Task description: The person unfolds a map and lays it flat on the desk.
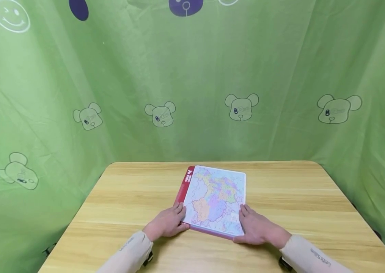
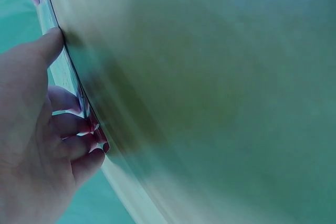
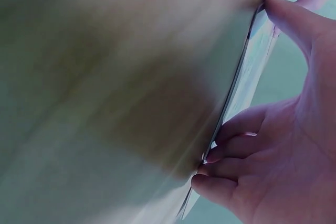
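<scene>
A flat rectangular map board (image 1: 212, 197) lies slantwise on the wooden table, with a colourful printed map, a white border and a red strip of white lettering along its left side. A pinkish-purple edge shows along its near side. My left hand (image 1: 168, 222) holds its near left corner, fingers on the left side and thumb at the near edge. At the near right corner my right hand (image 1: 258, 227) holds it the same way. Both wrist views show fingertips and thumb set along the thin edge of the board, seen edge-on.
The light wooden table (image 1: 127, 189) has rounded far corners. Behind it and at both sides hangs a green curtain (image 1: 192, 140) printed with bear heads. Light sleeves cover both forearms, and a dark band (image 1: 148, 259) shows at the left wrist.
</scene>
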Demonstrator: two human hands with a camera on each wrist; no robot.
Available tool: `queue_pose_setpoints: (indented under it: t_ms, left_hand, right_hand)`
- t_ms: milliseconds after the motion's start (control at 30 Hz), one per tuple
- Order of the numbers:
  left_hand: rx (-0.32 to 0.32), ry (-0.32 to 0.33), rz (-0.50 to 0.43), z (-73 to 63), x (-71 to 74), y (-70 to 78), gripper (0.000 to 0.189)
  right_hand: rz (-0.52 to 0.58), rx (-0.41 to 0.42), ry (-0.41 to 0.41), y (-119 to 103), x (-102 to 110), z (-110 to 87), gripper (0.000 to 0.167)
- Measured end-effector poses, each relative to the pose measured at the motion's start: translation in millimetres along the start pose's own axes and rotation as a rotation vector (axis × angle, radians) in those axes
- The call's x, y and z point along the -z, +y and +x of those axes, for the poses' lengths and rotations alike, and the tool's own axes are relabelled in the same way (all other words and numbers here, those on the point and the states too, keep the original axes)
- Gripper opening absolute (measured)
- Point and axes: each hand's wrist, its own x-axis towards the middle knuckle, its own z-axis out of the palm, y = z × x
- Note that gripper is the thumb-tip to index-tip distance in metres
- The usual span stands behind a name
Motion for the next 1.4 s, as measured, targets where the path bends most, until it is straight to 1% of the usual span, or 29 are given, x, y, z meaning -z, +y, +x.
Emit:
queue_pose_setpoints:
  t_ms: [233,400,667,900,1400]
  left_hand:
    - [-0.008,0.006,0.015,-1.9,2.7,2.9,0.071]
    - [-0.005,0.005,0.013,-2.4,1.6,3.4,0.070]
    - [-0.004,-0.006,-0.003,-3.1,-0.6,4.4,0.069]
    - [0.008,-0.005,-0.012,-3.2,-0.6,6.2,0.067]
    - [0.031,-0.014,-0.005,-4.8,0.0,12.0,0.067]
  right_hand:
    - [-0.018,0.004,-0.006,5.0,0.5,4.9,0.107]
    - [-0.016,0.006,-0.007,6.8,0.7,6.6,0.105]
    - [-0.005,0.030,0.002,7.8,-1.4,7.2,0.093]
    - [0.020,0.017,-0.018,8.9,-0.6,7.9,0.095]
    - [0.010,0.016,-0.032,7.9,4.6,10.6,0.094]
